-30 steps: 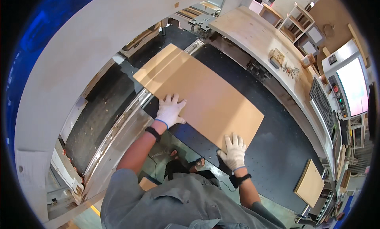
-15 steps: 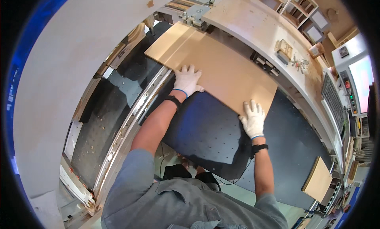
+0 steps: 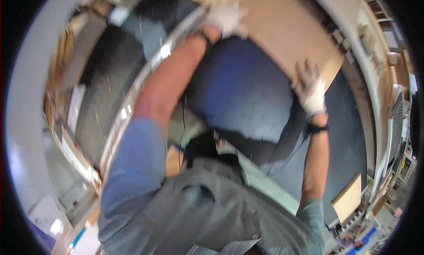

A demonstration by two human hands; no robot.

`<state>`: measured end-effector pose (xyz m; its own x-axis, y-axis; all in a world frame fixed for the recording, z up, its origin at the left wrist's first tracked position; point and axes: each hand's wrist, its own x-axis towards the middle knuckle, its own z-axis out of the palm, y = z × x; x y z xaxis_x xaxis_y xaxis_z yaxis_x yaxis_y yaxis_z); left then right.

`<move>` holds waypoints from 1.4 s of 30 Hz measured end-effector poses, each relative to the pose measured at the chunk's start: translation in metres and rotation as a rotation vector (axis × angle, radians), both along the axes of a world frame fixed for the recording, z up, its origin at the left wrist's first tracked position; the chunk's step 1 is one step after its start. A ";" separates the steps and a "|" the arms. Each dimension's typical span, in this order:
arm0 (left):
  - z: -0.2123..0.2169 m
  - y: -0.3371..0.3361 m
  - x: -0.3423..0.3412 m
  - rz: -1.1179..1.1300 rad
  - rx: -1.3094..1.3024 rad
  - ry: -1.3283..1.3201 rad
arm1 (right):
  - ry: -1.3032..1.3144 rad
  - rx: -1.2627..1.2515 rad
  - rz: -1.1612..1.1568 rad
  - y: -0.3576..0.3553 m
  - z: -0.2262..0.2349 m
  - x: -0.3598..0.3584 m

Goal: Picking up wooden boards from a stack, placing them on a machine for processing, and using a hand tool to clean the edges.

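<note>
A large tan wooden panel (image 3: 285,23) lies across the far side of the black work table (image 3: 247,87), its top running out of the picture. My left hand (image 3: 224,17), in a white glove, rests on the panel's near edge at the left; it is blurred, but its fingers look spread. Flat on the panel's near right corner lies my gloved right hand (image 3: 312,89), fingers outstretched. Neither hand wraps round the board.
A metal rail (image 3: 145,74) runs along the table's left, with a dark machine bed (image 3: 108,78) beyond it. A pale machine beam (image 3: 342,16) borders the panel's far side. At right are a small wooden board (image 3: 347,198) and a keyboard (image 3: 396,129).
My view has tilted down and blurred, so panel and hands appear higher in the picture. Both hands stay on the panel's near edge.
</note>
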<state>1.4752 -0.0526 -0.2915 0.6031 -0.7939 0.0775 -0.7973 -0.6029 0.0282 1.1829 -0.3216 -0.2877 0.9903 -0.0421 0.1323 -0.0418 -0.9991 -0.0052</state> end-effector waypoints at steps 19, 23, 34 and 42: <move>0.008 0.015 0.007 -0.038 -0.068 0.075 | -0.056 0.034 0.063 -0.003 -0.027 0.013; 0.016 -0.024 -0.009 -0.076 -0.094 0.064 | -0.049 -0.037 -0.038 -0.020 -0.016 -0.009; 0.006 -0.017 -0.005 0.051 0.068 0.144 | -0.019 0.108 -0.182 0.021 0.015 -0.014; 0.006 -0.019 0.005 0.066 0.060 0.124 | 0.034 0.147 -0.228 0.022 0.019 -0.009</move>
